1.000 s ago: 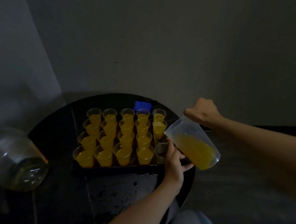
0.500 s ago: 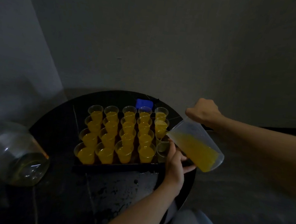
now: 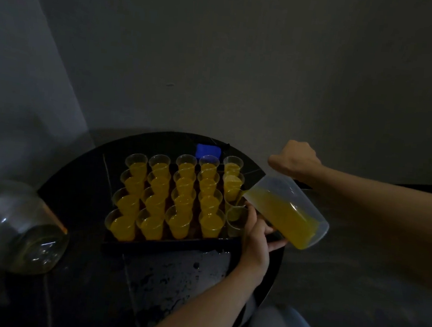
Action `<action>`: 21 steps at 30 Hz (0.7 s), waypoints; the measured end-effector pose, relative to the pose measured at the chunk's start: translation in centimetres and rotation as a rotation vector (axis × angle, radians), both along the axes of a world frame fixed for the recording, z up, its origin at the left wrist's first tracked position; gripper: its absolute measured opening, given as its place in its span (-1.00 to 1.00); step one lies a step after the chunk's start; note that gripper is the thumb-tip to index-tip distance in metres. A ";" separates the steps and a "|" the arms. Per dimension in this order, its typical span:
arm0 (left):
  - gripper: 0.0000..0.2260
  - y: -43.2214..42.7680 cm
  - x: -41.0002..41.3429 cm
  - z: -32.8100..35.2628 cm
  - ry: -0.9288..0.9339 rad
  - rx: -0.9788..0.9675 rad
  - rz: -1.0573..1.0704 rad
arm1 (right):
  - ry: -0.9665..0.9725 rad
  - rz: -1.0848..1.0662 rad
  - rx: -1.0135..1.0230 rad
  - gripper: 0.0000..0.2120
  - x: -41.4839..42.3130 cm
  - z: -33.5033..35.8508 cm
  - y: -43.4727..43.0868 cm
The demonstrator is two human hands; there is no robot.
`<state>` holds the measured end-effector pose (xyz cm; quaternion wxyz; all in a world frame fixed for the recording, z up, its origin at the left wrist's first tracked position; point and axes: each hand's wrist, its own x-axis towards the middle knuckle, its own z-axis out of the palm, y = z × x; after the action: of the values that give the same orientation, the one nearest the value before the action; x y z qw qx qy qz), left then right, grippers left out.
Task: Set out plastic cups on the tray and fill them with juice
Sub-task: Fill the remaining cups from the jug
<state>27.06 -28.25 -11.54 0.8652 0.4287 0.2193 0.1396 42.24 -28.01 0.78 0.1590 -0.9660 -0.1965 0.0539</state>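
Note:
Several clear plastic cups filled with orange juice stand in rows on a dark tray. My right hand grips a clear jug of juice, tilted steeply, its spout over the right column of cups. A thin stream runs from the spout toward a nearly empty cup in that column. My left hand is at the tray's right edge, beside the near right cups and under the jug; its fingers are partly hidden.
The tray sits on a round black table against a grey wall. A large glass jar lies on its side at the left edge. A blue object sits behind the cups. The room is dim.
The jug has tilted further and its spout has dropped closer to the right column of cups. My left hand has stayed at the tray's right edge.

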 end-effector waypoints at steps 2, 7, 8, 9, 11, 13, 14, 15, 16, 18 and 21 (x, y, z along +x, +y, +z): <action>-0.42 0.1 0.1 -0.2 0.003 0.000 0.001 | 0.001 0.005 0.004 -0.73 0.0 0.0 0.1; -0.43 0.1 0.1 -0.4 -0.009 0.001 -0.005 | 0.013 0.017 0.001 -0.73 0.1 0.0 0.0; -0.42 0.2 0.0 -0.4 -0.012 0.002 -0.006 | 0.012 0.017 0.000 -0.73 0.1 0.0 0.0; -0.42 0.2 0.0 -0.3 -0.013 0.005 -0.006 | 0.015 0.014 0.002 -0.73 0.1 0.0 0.0; -0.43 0.2 -0.1 -0.3 -0.012 0.008 -0.008 | 0.020 0.009 -0.005 -0.73 0.1 -0.1 0.1; -0.46 0.1 -0.2 -0.3 -0.017 0.008 -0.006 | 0.011 0.001 -0.012 -0.73 0.0 -0.2 0.2; -0.49 0.1 -0.2 -0.3 -0.018 0.006 -0.002 | 0.007 -0.001 -0.012 -0.73 0.0 -0.3 0.2; -0.52 0.2 -0.2 -0.3 -0.016 0.003 0.002 | 0.007 -0.001 -0.010 -0.72 0.0 -0.3 0.3; -0.53 0.2 -0.1 -0.3 -0.013 0.000 0.005 | 0.011 -0.001 -0.007 -0.72 -0.1 -0.2 0.2; -0.51 0.3 -0.1 -0.4 -0.017 -0.001 0.000 | 0.017 -0.007 0.001 -0.73 -0.1 -0.1 0.2; -0.42 0.5 0.0 -0.5 -0.024 -0.001 -0.017 | 0.028 -0.014 0.005 -0.76 -0.1 0.0 0.0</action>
<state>27.05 -27.76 -12.00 0.8692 0.4283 0.2054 0.1373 42.10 -28.00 0.80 0.1644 -0.9662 -0.1875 0.0658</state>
